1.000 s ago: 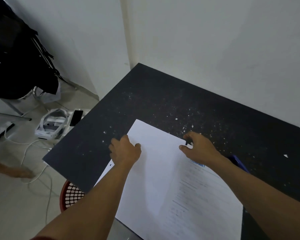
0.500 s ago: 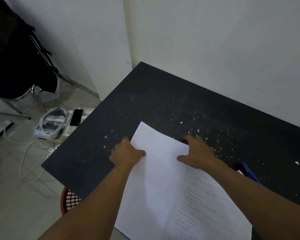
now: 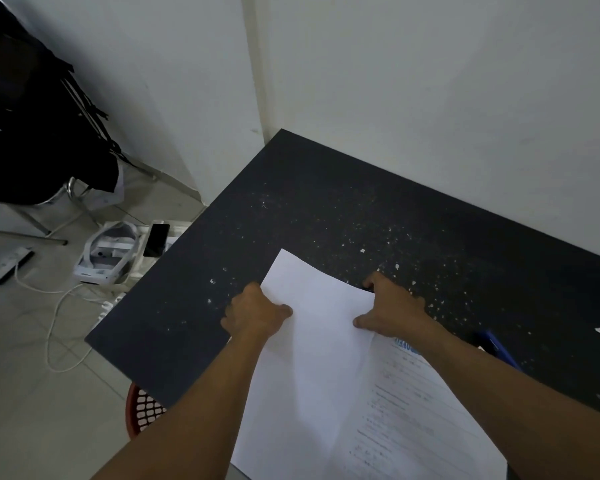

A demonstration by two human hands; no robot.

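A white sheet of paper (image 3: 321, 344) lies on the dark speckled table (image 3: 326, 209), its blank left half folded over a printed page (image 3: 420, 417) beneath. My left hand (image 3: 253, 311) grips the paper's left edge, thumb on top and fingers curled under it. My right hand (image 3: 392, 310) pinches the far right edge of the folded flap, thumb pressed on the sheet. The flap bows up slightly between the two hands.
A blue object (image 3: 496, 346) lies on the table behind my right forearm. A red mesh basket (image 3: 142, 410) stands under the table's near corner. On the floor to the left are a white device (image 3: 106, 254), a black phone (image 3: 156, 235), cables and a chair draped in black cloth (image 3: 39, 116).
Both hands have drawn closer together on the paper's far end. The flap has lifted and bowed, and its far corner now stands higher on the table.
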